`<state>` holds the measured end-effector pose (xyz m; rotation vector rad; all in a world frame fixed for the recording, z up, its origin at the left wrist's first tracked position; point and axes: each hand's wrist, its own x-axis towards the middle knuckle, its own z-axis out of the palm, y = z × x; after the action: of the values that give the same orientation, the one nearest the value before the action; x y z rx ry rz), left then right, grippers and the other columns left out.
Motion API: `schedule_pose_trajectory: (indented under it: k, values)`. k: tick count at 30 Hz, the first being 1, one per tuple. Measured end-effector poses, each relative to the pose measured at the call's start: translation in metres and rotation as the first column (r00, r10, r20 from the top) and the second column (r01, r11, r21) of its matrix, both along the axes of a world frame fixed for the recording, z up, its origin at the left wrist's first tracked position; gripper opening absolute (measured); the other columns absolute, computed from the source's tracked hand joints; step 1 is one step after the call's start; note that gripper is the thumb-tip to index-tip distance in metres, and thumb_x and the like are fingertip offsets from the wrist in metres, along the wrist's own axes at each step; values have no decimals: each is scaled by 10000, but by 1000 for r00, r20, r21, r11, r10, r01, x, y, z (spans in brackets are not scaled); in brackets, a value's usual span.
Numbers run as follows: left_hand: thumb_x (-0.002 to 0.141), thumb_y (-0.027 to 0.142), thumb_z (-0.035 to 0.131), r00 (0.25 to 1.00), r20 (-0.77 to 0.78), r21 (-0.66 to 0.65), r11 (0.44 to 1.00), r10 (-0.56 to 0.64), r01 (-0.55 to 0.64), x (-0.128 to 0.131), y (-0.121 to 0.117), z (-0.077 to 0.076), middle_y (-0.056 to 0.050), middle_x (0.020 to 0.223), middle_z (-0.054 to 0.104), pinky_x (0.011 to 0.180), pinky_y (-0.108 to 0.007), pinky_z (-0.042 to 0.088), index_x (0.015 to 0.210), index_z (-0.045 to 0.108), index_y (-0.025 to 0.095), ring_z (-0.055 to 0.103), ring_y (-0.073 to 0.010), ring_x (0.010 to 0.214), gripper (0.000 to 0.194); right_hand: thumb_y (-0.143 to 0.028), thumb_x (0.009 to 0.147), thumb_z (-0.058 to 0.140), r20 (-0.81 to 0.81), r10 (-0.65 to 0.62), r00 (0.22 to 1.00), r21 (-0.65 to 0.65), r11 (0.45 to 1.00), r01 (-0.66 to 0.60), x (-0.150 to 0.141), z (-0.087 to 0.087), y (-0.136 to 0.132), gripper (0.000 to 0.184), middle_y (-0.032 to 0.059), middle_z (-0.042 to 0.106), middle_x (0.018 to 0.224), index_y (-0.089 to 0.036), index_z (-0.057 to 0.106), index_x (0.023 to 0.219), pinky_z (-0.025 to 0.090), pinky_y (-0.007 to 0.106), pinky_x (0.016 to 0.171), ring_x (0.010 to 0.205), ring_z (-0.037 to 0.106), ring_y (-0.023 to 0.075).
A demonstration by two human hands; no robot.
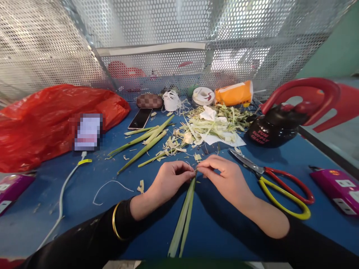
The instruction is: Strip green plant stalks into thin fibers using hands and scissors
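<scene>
My left hand (pixel 175 177) pinches the narrow top end of a long green leaf strip (pixel 182 220), whose two lengths hang down toward the table's near edge. Close against it, the fingertips of my right hand (pixel 221 173) are pressed together at the same end; whatever fine thing they grip is too small to make out. Beyond my hands are leaf scraps (pixel 171 145) and several cut green leaf pieces (pixel 146 145). Scissors (pixel 263 172) with one red and one yellow handle lie spread to the right of my right hand. A loose white thread (pixel 110 184) curls at left.
A red plastic bag (pixel 56 116) and a charging phone (pixel 87 131) stand left. Behind are another phone (pixel 140 118), a white string ball (pixel 171 100), a tape roll (pixel 203 96) and a trimmings heap (pixel 215 125). A black jar (pixel 272 129) and purple power strip (pixel 336 186) are right.
</scene>
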<state>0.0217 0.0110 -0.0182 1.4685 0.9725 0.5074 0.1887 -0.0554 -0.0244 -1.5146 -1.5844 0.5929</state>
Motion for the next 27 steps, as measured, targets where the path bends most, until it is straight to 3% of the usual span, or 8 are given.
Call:
schedule_pose_trajectory:
  k: [3,12,15,18,22,27]
  values:
    - [701,297,690,1000,-2,-22,999,30,-30,0,-1,1,15,593,608,561,-220,407,675,665,162,522,-105,563,140,-206,875,569,62,-31,998,35,999,29,0,3,0,153,15,615,751,-222,615,729,422,290,657,700,576,167]
    - [688,325,708,992,49,-128,986,118,-110,0,0,3,16,571,575,508,-204,371,672,649,155,484,-88,530,181,-255,907,504,146,-120,982,-58,990,130,12,3,2,204,7,573,713,-224,550,712,411,303,629,657,544,169]
    - [686,306,701,992,48,-128,986,115,-108,1,-1,3,17,569,574,518,-208,371,667,653,159,484,-91,535,155,-302,894,537,6,-95,995,-78,992,95,10,2,2,115,23,603,812,-238,629,921,453,307,643,679,559,171]
    - [687,284,691,995,41,-79,993,86,-82,2,-2,5,14,589,589,546,-217,380,658,662,162,495,-100,558,129,-271,860,582,-84,-37,996,-72,997,31,4,1,3,326,30,596,891,-272,605,1185,480,305,662,732,575,174]
    - [701,252,665,999,24,-7,999,49,-49,2,-3,5,27,581,578,569,-218,375,628,658,164,468,-95,554,115,-216,874,569,-58,59,997,-35,998,-61,-2,-3,5,168,26,593,849,-255,704,966,470,302,711,782,590,173]
    - [702,253,668,998,6,-12,998,61,-61,2,-4,4,29,590,585,566,-219,364,630,666,168,459,-97,550,112,-196,881,576,10,36,999,31,999,-36,-3,-3,6,141,17,582,802,-236,663,778,448,292,704,768,581,169]
